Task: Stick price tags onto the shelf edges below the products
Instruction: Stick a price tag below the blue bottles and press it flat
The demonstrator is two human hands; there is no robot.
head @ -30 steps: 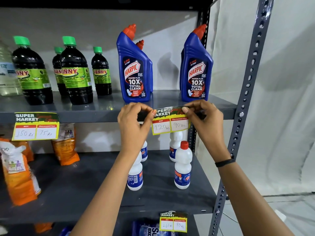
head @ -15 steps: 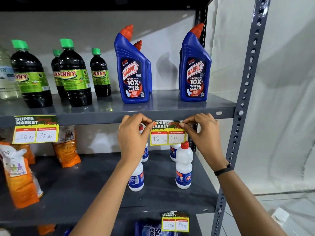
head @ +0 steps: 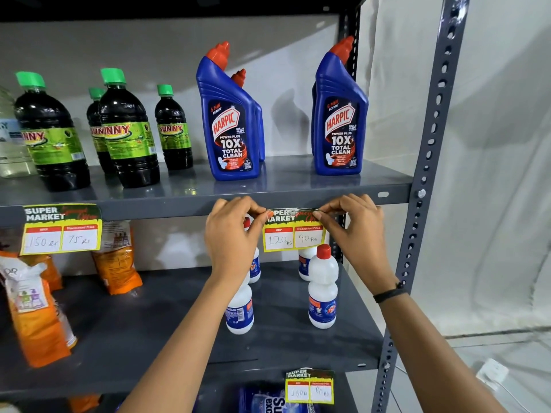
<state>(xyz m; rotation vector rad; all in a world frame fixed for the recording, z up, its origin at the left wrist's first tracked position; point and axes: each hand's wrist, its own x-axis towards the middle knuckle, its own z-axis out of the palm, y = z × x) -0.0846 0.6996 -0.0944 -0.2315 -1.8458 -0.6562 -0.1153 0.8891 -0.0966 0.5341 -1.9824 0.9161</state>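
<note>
A yellow and green price tag reading 120 and 90 lies against the front edge of the upper grey shelf, below the blue Harpic bottles. My left hand pinches the tag's top left corner. My right hand pinches its top right corner. The tag hangs roughly level, its top strip at the shelf edge. Another tag reading 150 and 75 is stuck on the same edge at the left, under the dark green-capped bottles. A third tag hangs on the lower shelf edge.
White bottles with red caps stand on the middle shelf just behind my hands. Orange pouches lie at its left. The perforated grey upright is right of my right hand. A white curtain hangs beyond it.
The tag and both hands sit lower relative to the shelf than a second ago, now at its front edge. Both hands keep pinching the top corners.
</note>
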